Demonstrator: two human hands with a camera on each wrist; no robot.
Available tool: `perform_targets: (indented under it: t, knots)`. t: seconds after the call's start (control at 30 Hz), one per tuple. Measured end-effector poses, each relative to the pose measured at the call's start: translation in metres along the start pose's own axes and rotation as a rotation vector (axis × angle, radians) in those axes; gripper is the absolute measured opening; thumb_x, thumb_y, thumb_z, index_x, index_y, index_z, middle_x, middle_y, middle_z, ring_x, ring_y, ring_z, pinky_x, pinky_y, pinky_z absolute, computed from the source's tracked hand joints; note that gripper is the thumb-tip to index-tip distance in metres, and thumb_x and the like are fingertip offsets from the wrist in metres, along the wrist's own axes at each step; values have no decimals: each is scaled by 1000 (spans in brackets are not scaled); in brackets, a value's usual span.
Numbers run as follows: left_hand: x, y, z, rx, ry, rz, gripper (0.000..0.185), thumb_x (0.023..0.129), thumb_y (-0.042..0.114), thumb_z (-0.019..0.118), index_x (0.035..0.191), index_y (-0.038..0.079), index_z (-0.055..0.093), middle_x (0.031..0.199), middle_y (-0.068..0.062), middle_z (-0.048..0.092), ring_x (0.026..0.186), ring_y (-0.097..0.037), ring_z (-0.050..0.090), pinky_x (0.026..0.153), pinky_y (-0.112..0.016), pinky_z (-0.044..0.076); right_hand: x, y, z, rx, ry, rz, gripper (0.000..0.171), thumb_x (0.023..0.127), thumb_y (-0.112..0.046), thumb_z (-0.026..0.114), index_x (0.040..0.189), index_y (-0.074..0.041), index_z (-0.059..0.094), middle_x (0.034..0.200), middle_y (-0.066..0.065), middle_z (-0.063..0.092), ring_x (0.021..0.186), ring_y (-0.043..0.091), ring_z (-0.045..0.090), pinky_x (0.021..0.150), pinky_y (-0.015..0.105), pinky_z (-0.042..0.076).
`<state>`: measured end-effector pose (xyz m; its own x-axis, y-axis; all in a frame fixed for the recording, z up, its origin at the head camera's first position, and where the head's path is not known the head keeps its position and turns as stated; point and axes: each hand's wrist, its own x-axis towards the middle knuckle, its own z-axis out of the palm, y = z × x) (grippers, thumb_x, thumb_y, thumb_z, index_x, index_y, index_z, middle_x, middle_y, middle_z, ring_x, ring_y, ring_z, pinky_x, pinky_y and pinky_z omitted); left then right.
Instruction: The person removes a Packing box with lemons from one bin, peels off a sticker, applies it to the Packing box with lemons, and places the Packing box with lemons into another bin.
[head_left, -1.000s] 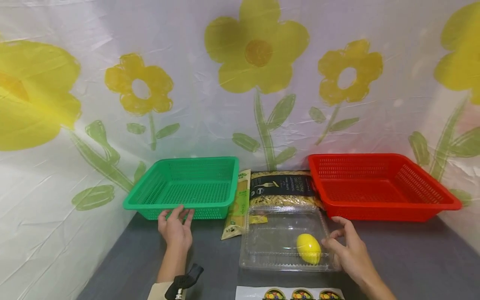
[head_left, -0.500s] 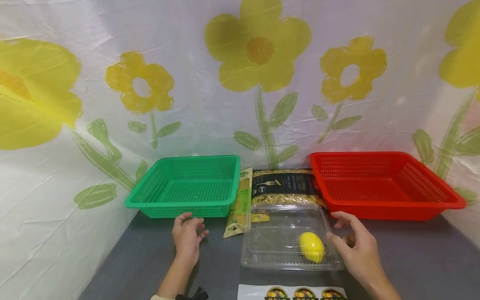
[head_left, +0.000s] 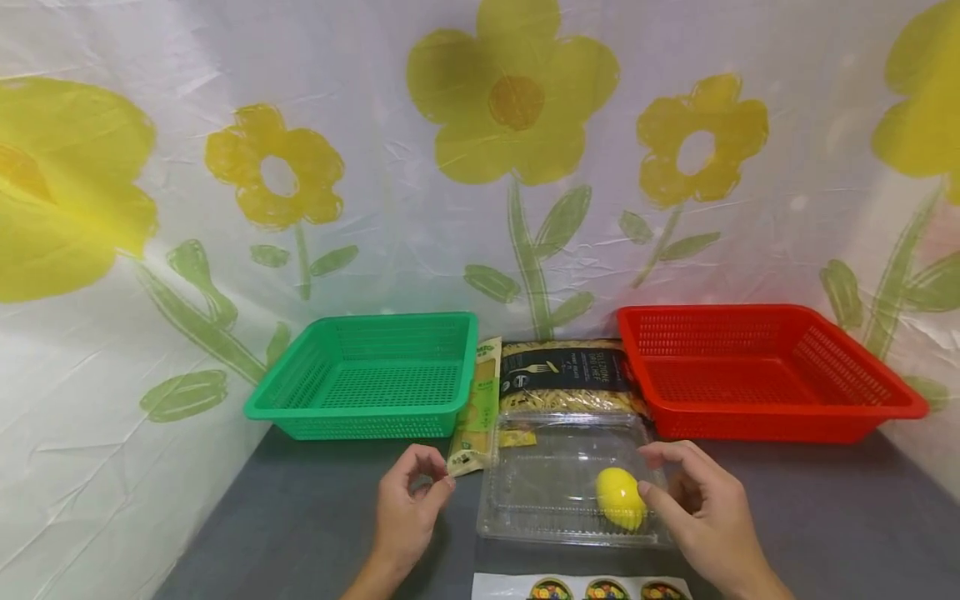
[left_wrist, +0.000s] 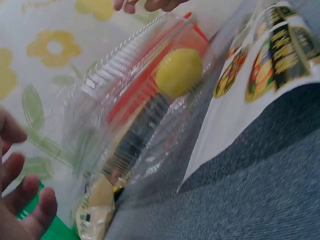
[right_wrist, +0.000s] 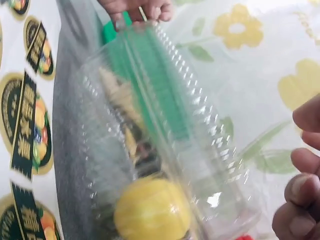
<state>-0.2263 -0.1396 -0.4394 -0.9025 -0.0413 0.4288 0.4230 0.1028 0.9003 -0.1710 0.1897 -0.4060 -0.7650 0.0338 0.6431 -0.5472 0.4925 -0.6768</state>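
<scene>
A clear plastic clamshell box (head_left: 547, 483) lies closed on the dark tabletop, with a yellow lemon (head_left: 619, 497) inside at its right end. To the left of the box hovers my left hand (head_left: 408, 504), fingers loosely bent, thumb near the forefinger and nothing held. My right hand (head_left: 705, 504) is at the box's right edge, fingers loosely bent; its thumb overlaps the lemon in the head view. In the right wrist view the right fingers (right_wrist: 300, 200) stand apart from the box wall. The left fingers (left_wrist: 30, 210) likewise show a gap to it in the left wrist view.
Behind the box lie a pasta bag (head_left: 562, 379) and a slim green-and-tan food packet (head_left: 477, 417). A green basket (head_left: 356, 423) stands at back left, a red basket (head_left: 757, 423) at back right. A white sheet of fruit labels (head_left: 502, 587) lies in front.
My left hand has left the green basket's front rim and moved right and nearer, beside the box. My right hand has stayed at the box's right edge, shifting slightly. The baskets and box stay put.
</scene>
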Motion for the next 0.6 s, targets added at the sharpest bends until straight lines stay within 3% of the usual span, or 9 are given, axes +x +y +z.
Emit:
perform_targets:
  t: [0.1,0.17,0.27,0.33,0.4,0.47,0.6]
  knots:
    - [-9,6,-4,-28,-194,78,20,85,-12,66,94,5,62,83,-14,61,70,-11,58,49,-29,52,-2,-6,0,80,-81,-6,39,79,11,77,105,-17,70,90,-6,62,50,4,45,41,21,41]
    - [-13,8,-7,-71,-371,113,15,88,-10,64,96,2,63,79,-15,62,65,-8,59,48,-31,53,-4,-8,0,164,-203,-14,32,82,10,75,99,-17,69,85,-4,62,54,4,50,45,22,45]
    - [-18,8,-11,-149,-637,49,8,93,-4,61,99,0,65,78,-22,62,63,-4,61,51,-31,56,-7,-8,3,292,-438,5,22,87,5,72,92,-16,67,76,-2,62,60,2,55,49,24,51]
    - [-21,6,-12,-171,-771,-12,9,95,-1,60,100,-2,67,78,-22,64,64,-2,62,53,-29,58,-8,-7,6,355,-597,56,14,90,1,71,93,-13,68,76,-2,62,63,1,55,51,25,52]
    - [-23,4,-12,-157,-847,-84,11,96,4,61,101,-2,69,77,-15,66,66,0,62,56,-26,57,-8,-5,11,377,-714,122,7,92,-5,71,94,-11,69,76,-5,62,64,0,56,54,25,53]
    - [-24,3,-11,-131,-881,-115,13,96,7,62,101,-2,71,77,-6,69,66,0,61,57,-24,57,-9,-3,15,384,-789,187,3,93,-8,70,96,-10,70,79,-9,63,66,0,57,57,25,54]
    - [-25,1,-10,-103,-921,-167,16,96,10,63,103,-1,72,83,1,70,69,1,61,60,-21,56,-13,-1,24,377,-840,170,4,94,-10,68,97,-10,71,82,-11,64,69,0,57,58,24,54]
